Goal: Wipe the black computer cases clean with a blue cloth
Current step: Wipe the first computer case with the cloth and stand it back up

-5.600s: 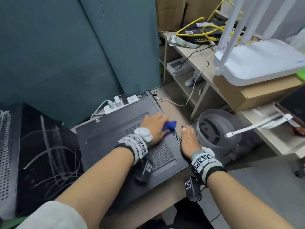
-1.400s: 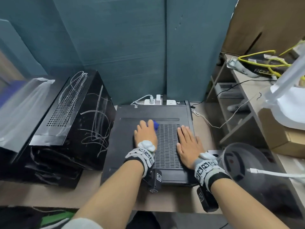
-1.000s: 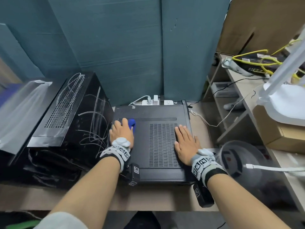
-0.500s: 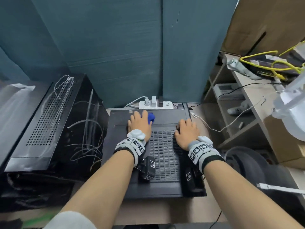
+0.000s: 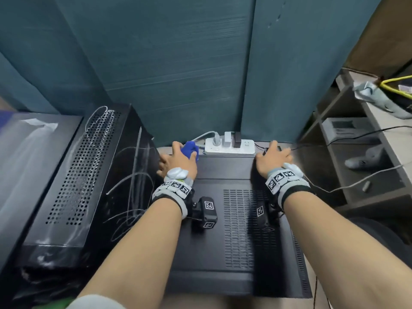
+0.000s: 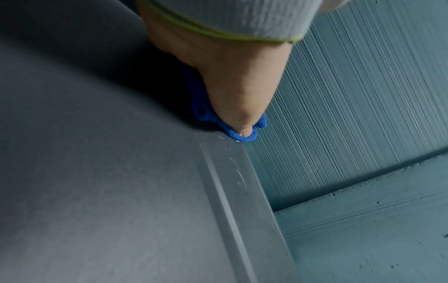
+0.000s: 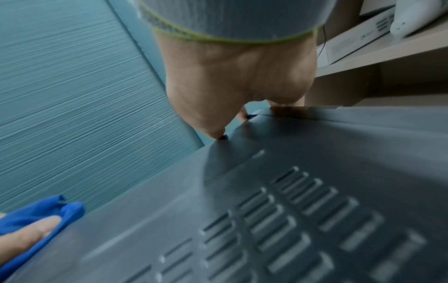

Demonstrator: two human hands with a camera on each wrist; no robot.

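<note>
Blue cloth [image 5: 190, 150] was gripped under the left hand [image 5: 178, 162] at the black case's [image 5: 234, 253] far-left corner; the right hand [image 5: 273, 160] lay flat, far right.

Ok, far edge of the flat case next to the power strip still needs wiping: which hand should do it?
Left. The left hand already holds the blue cloth at the far left corner of the flat case, beside the power strip. The right hand rests cloth-free at the far right corner, steadying it.
</note>
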